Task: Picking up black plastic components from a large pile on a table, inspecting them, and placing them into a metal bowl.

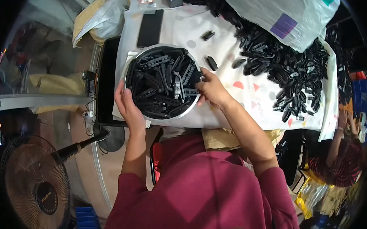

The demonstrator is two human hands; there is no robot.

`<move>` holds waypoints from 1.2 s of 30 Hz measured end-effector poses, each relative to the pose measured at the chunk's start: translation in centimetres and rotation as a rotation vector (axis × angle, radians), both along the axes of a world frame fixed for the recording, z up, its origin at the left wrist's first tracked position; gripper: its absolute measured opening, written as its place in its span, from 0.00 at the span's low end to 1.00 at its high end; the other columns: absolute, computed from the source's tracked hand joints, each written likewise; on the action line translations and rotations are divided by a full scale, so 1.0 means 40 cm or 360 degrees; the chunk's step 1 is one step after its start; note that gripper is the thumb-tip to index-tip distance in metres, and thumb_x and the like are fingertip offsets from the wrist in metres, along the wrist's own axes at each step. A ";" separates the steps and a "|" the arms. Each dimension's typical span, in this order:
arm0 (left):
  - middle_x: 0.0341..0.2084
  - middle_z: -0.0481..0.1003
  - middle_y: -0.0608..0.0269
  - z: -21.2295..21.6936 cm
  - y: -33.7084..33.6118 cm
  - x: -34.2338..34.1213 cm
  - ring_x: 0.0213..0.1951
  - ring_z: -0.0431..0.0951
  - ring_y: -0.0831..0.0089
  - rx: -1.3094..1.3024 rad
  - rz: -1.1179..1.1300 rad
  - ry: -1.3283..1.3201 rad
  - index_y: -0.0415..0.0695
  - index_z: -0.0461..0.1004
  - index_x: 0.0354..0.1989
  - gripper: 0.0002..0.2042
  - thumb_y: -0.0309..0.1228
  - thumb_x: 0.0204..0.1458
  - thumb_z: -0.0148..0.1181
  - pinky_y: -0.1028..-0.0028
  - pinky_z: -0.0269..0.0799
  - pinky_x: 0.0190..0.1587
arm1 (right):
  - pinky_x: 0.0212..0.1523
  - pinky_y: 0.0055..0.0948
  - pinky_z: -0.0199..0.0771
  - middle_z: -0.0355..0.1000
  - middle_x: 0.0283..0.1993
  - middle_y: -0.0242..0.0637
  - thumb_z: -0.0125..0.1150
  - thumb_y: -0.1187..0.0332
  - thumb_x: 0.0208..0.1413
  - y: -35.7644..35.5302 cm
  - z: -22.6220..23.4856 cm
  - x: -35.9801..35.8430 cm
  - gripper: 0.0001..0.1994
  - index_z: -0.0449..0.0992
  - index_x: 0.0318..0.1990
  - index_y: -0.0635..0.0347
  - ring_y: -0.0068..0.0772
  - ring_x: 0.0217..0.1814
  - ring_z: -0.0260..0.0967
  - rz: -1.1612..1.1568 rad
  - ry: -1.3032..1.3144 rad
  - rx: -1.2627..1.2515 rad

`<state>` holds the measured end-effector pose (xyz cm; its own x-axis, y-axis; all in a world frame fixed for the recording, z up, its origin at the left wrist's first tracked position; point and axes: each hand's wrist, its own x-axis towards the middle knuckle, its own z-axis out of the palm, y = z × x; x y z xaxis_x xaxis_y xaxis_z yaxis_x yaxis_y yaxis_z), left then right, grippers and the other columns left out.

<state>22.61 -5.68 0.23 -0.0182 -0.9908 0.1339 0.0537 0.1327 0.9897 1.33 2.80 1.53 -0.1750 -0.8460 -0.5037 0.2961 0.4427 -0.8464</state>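
Observation:
A round bowl with a pale rim (186, 111) stands near the table's front left, full of slim black plastic pieces (159, 80) that look like hair clips or small strips. One piece among them shows a silvery face. My left hand (128, 104) cups the bowl's left side, fingers along its outer wall. On the right side, my right hand (211, 88) is closed at the rim, with its fingertips partly hidden. Beyond that hand, a few loose black pieces (211, 63) lie on the white patterned tablecloth (187, 31).
A big heap of black pieces (267, 56) covers the table's right side, under a grey plastic bag (286, 13). Behind the bowl lies a dark phone (150, 28). A fan (38, 188) stands at lower left. Another person (339, 160) sits at far right.

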 end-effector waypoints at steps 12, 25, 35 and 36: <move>0.32 0.72 0.57 0.112 0.226 -0.223 0.33 0.71 0.67 0.0088 -0.1318 -0.0042 0.38 0.67 0.36 0.06 0.21 0.49 0.51 0.71 0.68 0.35 | 0.10 0.25 0.69 0.70 0.37 0.43 0.40 0.82 0.42 0.588 0.213 -0.090 0.28 0.56 0.56 0.61 0.34 0.22 0.71 -0.1433 0.0200 -0.0301; 0.33 0.71 0.58 -0.027 0.534 -0.477 0.34 0.74 0.63 -0.2157 -0.2229 -0.1872 0.46 0.74 0.34 0.09 0.29 0.44 0.52 0.71 0.73 0.31 | 0.10 0.23 0.68 0.70 0.29 0.40 0.43 0.79 0.46 1.085 0.073 0.135 0.14 0.65 0.43 0.64 0.29 0.16 0.67 -0.2210 0.0409 0.0347; 0.21 0.74 0.49 0.048 0.421 -0.511 0.28 0.76 0.55 -0.1755 -0.2446 -0.1621 0.43 0.73 0.31 0.09 0.23 0.41 0.47 0.61 0.71 0.30 | 0.09 0.21 0.66 0.68 0.26 0.37 0.44 0.80 0.45 0.968 0.117 0.033 0.18 0.63 0.47 0.66 0.24 0.15 0.66 -0.1573 0.0416 0.0769; 0.22 0.74 0.49 0.048 0.416 -0.497 0.29 0.76 0.54 -0.1586 -0.2487 -0.1545 0.42 0.73 0.33 0.11 0.23 0.41 0.46 0.60 0.71 0.32 | 0.10 0.21 0.67 0.68 0.26 0.37 0.44 0.81 0.44 0.949 0.113 0.026 0.19 0.63 0.47 0.67 0.24 0.15 0.65 -0.1434 0.0436 0.0849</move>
<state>2.74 10.95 2.15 -0.9494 0.3045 -0.0769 0.2507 0.8823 0.3983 2.35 40.77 6.07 -0.7856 -0.0332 -0.6178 0.5268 0.4878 -0.6961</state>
